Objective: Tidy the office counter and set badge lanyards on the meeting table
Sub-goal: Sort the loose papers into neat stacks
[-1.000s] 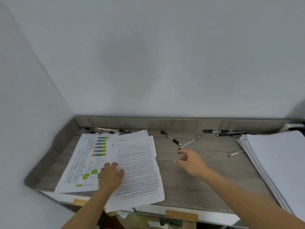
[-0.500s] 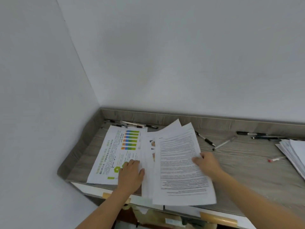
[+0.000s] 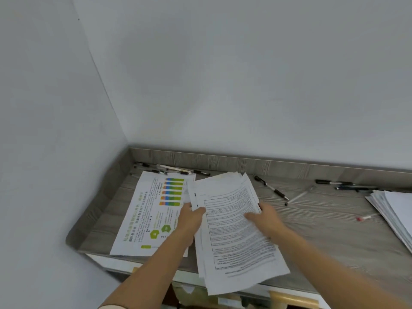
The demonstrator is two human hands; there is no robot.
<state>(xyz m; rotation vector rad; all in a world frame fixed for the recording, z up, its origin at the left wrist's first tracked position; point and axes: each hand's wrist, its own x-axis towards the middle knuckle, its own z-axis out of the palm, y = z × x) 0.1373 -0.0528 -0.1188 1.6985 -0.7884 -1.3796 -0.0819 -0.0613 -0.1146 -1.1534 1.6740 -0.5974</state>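
Counter point(image 3: 323, 230) of grey wood grain fills the lower part of the view and meets 2 pale walls, with a raised lip along its back and left edges.

At the right edge sits a thick stack of white paper point(image 3: 392, 210), partly cut off by the view.

A sheaf of printed pages point(image 3: 234, 241) lies left of the middle. Its long axis runs from the back edge to the front edge, with the near end slanted a little to the right and hanging over the front edge. The far ends of the pages are fanned unevenly.

Left of it, a sheet with coloured bars point(image 3: 151, 210) lies flat in the left part of the counter. Its long axis runs from the front left toward the back, with the bars at the far end. Its right side is tucked under the sheaf.

The left hand point(image 3: 189, 219) grips the sheaf's left edge. The right hand point(image 3: 267, 219) grips the right edge, thumb lying across the top page.

Several pens point(image 3: 174, 169) lie along the back edge near the left corner. A black and silver pen point(image 3: 270, 188) and a thin silver pen point(image 3: 298, 195) lie just right of the sheaf, forming a V. More dark pens point(image 3: 341, 185) lie by the back edge. 1 small white pen with a red tip point(image 3: 365, 217) lies just beside the white stack.
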